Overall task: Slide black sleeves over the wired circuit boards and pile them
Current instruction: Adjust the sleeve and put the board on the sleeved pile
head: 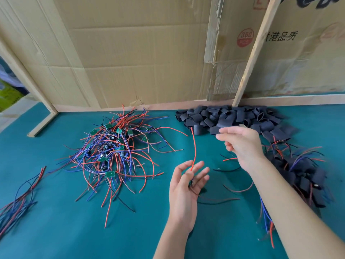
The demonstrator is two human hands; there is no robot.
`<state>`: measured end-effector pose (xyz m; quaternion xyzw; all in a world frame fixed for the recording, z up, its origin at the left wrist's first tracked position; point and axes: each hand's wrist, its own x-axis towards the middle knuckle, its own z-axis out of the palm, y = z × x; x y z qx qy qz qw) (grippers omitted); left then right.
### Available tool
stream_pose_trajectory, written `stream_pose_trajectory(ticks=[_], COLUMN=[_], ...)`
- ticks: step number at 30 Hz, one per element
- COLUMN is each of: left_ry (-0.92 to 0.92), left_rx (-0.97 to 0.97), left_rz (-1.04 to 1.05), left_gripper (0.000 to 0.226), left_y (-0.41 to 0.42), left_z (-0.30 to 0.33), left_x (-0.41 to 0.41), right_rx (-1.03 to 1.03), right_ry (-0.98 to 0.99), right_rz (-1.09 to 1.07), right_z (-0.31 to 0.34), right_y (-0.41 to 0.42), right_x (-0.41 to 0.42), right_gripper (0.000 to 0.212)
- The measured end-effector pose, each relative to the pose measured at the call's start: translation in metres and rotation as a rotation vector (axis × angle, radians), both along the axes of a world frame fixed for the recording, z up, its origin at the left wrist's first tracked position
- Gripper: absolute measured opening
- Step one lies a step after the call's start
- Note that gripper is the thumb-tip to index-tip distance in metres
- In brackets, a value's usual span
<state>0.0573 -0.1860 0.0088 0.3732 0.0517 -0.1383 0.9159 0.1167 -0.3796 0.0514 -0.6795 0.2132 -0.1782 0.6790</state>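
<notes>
**Sleeves within reach, one board in hand**

Left hand (187, 186) cradles a small wired circuit board (191, 183) in loosely curled fingers, its red wire (194, 148) standing up stiffly. Right hand (240, 141) hovers with relaxed fingers, holding nothing, just before the black sleeves (229, 116) heaped at the back of the teal worktop (56, 212).

Unsleeved boards (112, 146) lie tangled at left; finished ones (302, 174) pile at right.

The boards look light and snag-prone (grip the board edge, not the wires); the sleeves look soft and crushable.

The cardboard (140, 53) behind bears a "360 PCS" sticker (245, 37).
</notes>
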Motion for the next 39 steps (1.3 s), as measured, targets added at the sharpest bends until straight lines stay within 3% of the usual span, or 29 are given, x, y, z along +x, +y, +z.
stream_pose_trajectory(ticks=[5,8,16,24,30,34,39], left_ry=[-0.037,-0.066,-0.079,-0.093,-0.095,-0.109,-0.123], left_rx=[0.036,0.12,0.149,0.094,0.097,0.147,0.182], left_rz=[0.016,-0.011,-0.033,0.02,0.058,0.083,0.079], left_gripper=[0.019,0.02,0.018,0.016,0.017,0.018,0.015], left_y=[-0.001,-0.001,-0.001,-0.005,-0.005,-0.008,-0.009], left_z=[-0.004,-0.006,-0.004,-0.005,-0.006,-0.006,-0.007], left_x=[0.0,0.0,0.001,0.002,0.003,0.001,0.0], right_rx=[0.262,0.249,0.287,0.08,0.039,-0.166,-0.403], right_ry=[0.011,0.145,0.14,-0.122,-0.217,-0.246,-0.216], right_rz=[0.382,0.513,0.596,0.471,0.322,0.257,0.189], right_z=[0.0,-0.004,-0.007,-0.01,-0.014,-0.017,-0.019], right_y=[0.021,0.029,0.033,0.048,0.06,0.062,0.067], right_x=[-0.054,-0.066,-0.071,-0.074,-0.072,-0.072,-0.076], right_gripper=[0.008,0.008,0.016,0.031,0.006,0.007,0.036])
